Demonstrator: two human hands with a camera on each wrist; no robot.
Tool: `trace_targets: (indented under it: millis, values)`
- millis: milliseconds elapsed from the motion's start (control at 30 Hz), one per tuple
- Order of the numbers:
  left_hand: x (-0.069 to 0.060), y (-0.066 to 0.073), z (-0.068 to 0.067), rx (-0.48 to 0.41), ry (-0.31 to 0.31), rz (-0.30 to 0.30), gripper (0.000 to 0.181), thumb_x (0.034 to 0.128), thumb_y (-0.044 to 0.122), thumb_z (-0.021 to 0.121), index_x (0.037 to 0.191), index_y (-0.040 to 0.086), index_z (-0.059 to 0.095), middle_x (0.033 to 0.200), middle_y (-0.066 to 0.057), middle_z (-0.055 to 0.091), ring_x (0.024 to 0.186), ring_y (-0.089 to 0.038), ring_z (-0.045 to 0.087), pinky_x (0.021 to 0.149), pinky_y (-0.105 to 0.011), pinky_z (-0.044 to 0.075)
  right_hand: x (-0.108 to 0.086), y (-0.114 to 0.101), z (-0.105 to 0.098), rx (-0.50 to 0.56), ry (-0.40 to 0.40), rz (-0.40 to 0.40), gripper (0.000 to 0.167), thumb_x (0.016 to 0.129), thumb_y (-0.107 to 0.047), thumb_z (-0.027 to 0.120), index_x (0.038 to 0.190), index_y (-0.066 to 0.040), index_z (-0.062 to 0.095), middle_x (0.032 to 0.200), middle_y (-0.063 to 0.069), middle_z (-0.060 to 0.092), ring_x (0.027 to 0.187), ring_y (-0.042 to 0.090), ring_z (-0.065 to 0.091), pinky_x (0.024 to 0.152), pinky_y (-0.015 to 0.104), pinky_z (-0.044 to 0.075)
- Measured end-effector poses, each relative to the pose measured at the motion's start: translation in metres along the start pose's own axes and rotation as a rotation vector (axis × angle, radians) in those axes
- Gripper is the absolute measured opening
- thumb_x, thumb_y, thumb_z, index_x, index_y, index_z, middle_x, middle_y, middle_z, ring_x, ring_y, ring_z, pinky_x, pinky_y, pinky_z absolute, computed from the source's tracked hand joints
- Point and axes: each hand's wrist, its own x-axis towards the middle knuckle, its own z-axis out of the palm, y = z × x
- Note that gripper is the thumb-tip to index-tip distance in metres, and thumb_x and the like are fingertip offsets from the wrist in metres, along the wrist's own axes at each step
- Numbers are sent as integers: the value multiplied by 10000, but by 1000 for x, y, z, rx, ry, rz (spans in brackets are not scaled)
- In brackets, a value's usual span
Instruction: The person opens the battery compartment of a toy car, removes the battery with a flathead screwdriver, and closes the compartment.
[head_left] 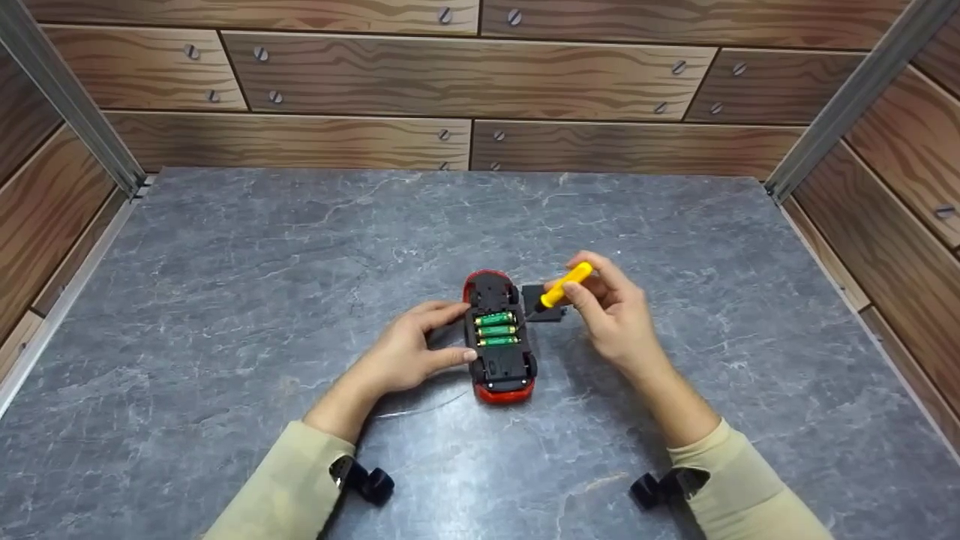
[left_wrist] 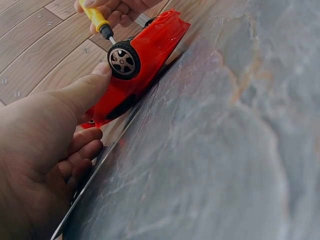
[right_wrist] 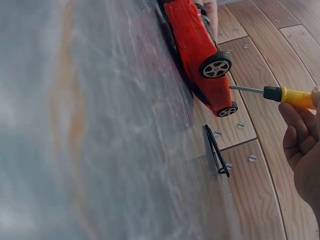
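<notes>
A red toy car (head_left: 504,393) lies upside down, its black underside up. Three green batteries (head_left: 496,331) sit in its open compartment. My left hand (head_left: 409,346) holds the car's left side, index finger toward one end and thumb (left_wrist: 92,82) by a wheel (left_wrist: 122,60). My right hand (head_left: 619,319) grips a yellow-handled screwdriver (head_left: 566,285); its shaft (right_wrist: 247,89) slants down to the compartment's right side. Exactly what the tip touches cannot be made out. Right of the car lies a black battery cover (head_left: 541,292), partly behind the screwdriver.
The car rests on a grey marbled tabletop (head_left: 300,247). Wood-patterned panels (head_left: 480,75) stand behind and at both sides, with metal posts (head_left: 840,112) at the back corners. A black camera device (head_left: 367,480) sits at each sleeve cuff.
</notes>
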Motion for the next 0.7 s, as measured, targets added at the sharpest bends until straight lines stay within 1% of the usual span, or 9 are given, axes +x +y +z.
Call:
trace_targets:
  millis: [133, 267, 533, 700]
  values:
    - [1, 0, 0, -5, -10, -8, 768, 877, 397, 877, 1546, 178, 570, 1539, -59, 557, 1431, -295, 493, 1231, -531, 329, -1, 2, -1, 48, 15, 13, 208, 1035, 77, 605, 1233, 127, 564, 1053, 336, 732, 924, 207, 771, 850, 372, 637]
    - [1, 1, 0, -8, -15, -6, 771, 877, 396, 875, 1548, 176, 566, 1541, -61, 556, 1433, -308, 491, 1234, -551, 318, -1, 4, -4, 63, 20, 20, 209, 1032, 85, 604, 1228, 137, 555, 1057, 382, 709, 923, 205, 773, 842, 377, 638]
    - [0, 0, 0, -5, -13, -14, 775, 873, 410, 874, 1550, 195, 564, 1549, -39, 549, 1443, -304, 482, 1235, -561, 311, -1, 6, -6, 95, 18, 44, 231, 1036, 46, 628, 1231, 142, 552, 1070, 418, 689, 947, 212, 780, 841, 383, 638]
    - [-1, 1, 0, 3, -13, -14, 778, 874, 407, 872, 1554, 198, 557, 1555, -34, 545, 1445, -298, 480, 1237, -558, 308, -1, 10, -7, 110, 15, 53, 223, 1037, 50, 622, 1221, 145, 538, 1064, 423, 688, 944, 216, 783, 819, 372, 644]
